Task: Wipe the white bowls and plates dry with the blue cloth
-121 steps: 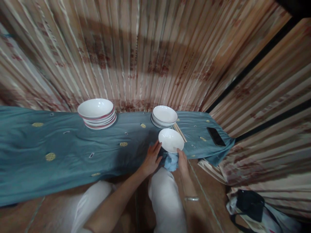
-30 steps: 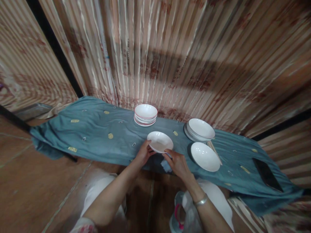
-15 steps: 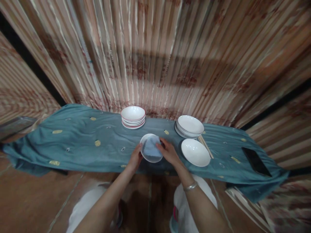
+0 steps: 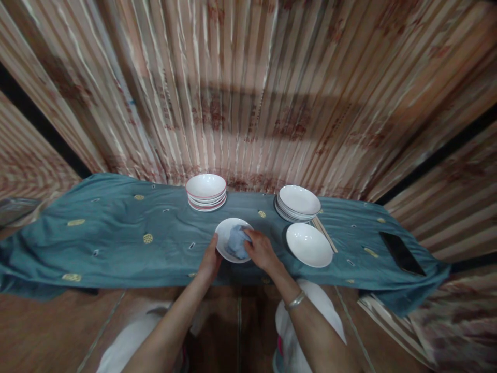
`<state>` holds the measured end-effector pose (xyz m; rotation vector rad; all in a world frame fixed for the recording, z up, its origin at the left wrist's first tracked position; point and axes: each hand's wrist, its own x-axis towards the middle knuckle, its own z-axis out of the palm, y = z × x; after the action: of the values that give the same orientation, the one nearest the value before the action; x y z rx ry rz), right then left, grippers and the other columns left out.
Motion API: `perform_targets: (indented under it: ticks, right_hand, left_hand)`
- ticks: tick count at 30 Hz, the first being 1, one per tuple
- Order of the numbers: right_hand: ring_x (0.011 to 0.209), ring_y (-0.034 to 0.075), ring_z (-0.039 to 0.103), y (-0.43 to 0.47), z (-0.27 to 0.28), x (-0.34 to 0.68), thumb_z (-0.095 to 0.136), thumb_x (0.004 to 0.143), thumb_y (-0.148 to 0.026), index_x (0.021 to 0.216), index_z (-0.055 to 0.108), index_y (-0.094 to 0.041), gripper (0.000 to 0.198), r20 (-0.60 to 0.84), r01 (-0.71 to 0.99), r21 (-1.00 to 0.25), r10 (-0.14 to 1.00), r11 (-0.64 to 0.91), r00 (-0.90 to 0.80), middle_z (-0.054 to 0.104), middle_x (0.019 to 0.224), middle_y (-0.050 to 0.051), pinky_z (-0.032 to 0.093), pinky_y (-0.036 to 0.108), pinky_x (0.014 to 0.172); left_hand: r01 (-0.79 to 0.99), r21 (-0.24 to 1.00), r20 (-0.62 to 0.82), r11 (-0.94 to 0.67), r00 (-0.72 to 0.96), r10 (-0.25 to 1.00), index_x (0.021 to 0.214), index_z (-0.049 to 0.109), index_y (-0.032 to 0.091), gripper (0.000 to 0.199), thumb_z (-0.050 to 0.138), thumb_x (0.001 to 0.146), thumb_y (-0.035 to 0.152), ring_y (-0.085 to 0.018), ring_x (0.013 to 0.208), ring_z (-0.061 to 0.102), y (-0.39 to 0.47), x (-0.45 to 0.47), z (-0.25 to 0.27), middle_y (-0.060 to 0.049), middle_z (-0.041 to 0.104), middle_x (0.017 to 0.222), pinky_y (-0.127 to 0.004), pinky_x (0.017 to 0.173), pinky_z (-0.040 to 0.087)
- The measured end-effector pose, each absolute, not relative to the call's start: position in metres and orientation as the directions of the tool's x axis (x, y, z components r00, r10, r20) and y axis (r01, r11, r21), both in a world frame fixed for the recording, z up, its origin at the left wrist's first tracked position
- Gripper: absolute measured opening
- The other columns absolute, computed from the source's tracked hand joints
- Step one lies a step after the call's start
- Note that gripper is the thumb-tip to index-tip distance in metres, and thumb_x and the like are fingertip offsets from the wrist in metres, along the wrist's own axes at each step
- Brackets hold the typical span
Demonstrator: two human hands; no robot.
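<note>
My left hand point(image 4: 210, 257) grips the left rim of a small white bowl point(image 4: 224, 231) above the front of the table. A light blue cloth point(image 4: 237, 242) lies bunched inside the bowl, and my right hand point(image 4: 261, 248) has its fingers closed on the cloth's right side. Part of the bowl's inside is hidden by the cloth. To the right of my right hand, a larger white bowl point(image 4: 309, 244) rests by itself on the tablecloth.
Behind on the left stands a stack of red-rimmed bowls point(image 4: 206, 192). A stack of dark-rimmed white dishes point(image 4: 298, 202) is at the back right, with chopsticks point(image 4: 325, 235) beside it. A black phone point(image 4: 402, 253) lies at the right end of the teal tablecloth point(image 4: 116, 248).
The cloth, spread across the bowl before, is now bunched inside it, and the bowl's left side shows bare. My right hand has moved in the bowl. The whole view has shifted slightly.
</note>
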<state>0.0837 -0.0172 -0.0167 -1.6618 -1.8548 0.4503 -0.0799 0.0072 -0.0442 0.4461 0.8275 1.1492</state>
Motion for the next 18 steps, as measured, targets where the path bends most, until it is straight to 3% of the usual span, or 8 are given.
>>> perform_targets:
  ticks: [3, 6, 9, 12, 15, 18]
  right_hand:
    - [0.086, 0.021, 0.070, -0.008, -0.016, 0.090, 0.054, 0.086, -0.020, 0.107, 0.072, -0.019, 0.028, 0.142, 0.639, -0.760, 0.990, 0.117, -0.011, 0.076, 0.092, 0.002, 0.054, 0.034, 0.084]
    - [0.090, 0.021, 0.070, -0.004, -0.014, 0.095, 0.058, 0.086, -0.025, 0.111, 0.070, -0.021, 0.028, 0.154, 0.545, -0.830, 0.988, 0.119, 0.018, 0.075, 0.099, 0.002, 0.056, 0.034, 0.083]
    - [0.110, 0.025, 0.066, -0.009, -0.012, 0.096, 0.062, 0.085, -0.027, 0.128, 0.062, -0.021, 0.043, 0.271, 0.637, -0.759, 0.955, 0.135, 0.120, 0.068, 0.125, 0.010, 0.053, 0.041, 0.095]
    - [0.122, 0.023, 0.060, -0.017, -0.013, 0.091, 0.054, 0.092, -0.025, 0.132, 0.060, -0.023, 0.040, 0.352, 0.680, -0.684, 0.936, 0.263, -0.007, 0.063, 0.135, 0.010, 0.050, 0.040, 0.102]
    - [0.125, 0.022, 0.058, -0.021, -0.016, 0.083, 0.051, 0.092, -0.018, 0.129, 0.063, -0.023, 0.039, 0.293, 0.708, -0.597, 0.924, 0.377, -0.245, 0.064, 0.134, 0.009, 0.046, 0.038, 0.107]
    - [0.121, 0.023, 0.060, -0.021, -0.013, 0.076, 0.052, 0.088, -0.010, 0.120, 0.068, -0.021, 0.038, 0.149, 0.790, -0.496, 0.932, 0.360, -0.331, 0.068, 0.126, 0.010, 0.046, 0.039, 0.105]
  left_hand:
    - [-0.619, 0.683, -0.338, 0.387, 0.202, 0.919, 0.108, 0.071, 0.013, 0.042, 0.066, 0.083, 0.046, -0.030, 0.127, 0.059, 0.007, -0.081, -0.041, -0.012, 0.076, 0.111, -0.042, 0.111, 0.044]
    - [-0.624, 0.678, -0.334, 0.388, 0.208, 0.919, 0.108, 0.072, 0.013, 0.037, 0.061, 0.087, 0.042, -0.028, 0.124, 0.061, 0.007, -0.082, -0.039, -0.011, 0.077, 0.109, -0.041, 0.111, 0.044]
    - [-0.628, 0.676, -0.358, 0.385, 0.177, 0.917, 0.105, 0.073, 0.014, 0.033, 0.062, 0.087, 0.040, -0.028, 0.125, 0.060, 0.008, -0.081, -0.039, -0.010, 0.077, 0.108, -0.041, 0.111, 0.044]
    - [-0.633, 0.682, -0.339, 0.368, 0.172, 0.925, 0.106, 0.073, 0.014, 0.039, 0.066, 0.083, 0.045, -0.029, 0.129, 0.057, 0.008, -0.080, -0.041, -0.012, 0.077, 0.110, -0.042, 0.112, 0.043]
    - [-0.619, 0.701, -0.307, 0.354, 0.185, 0.933, 0.111, 0.071, 0.013, 0.049, 0.069, 0.080, 0.051, -0.031, 0.132, 0.054, 0.008, -0.079, -0.044, -0.013, 0.075, 0.115, -0.043, 0.113, 0.041]
    - [-0.609, 0.726, -0.281, 0.319, 0.161, 0.946, 0.119, 0.068, 0.015, 0.056, 0.068, 0.079, 0.054, -0.030, 0.133, 0.054, 0.007, -0.080, -0.046, -0.012, 0.072, 0.123, -0.043, 0.114, 0.040]
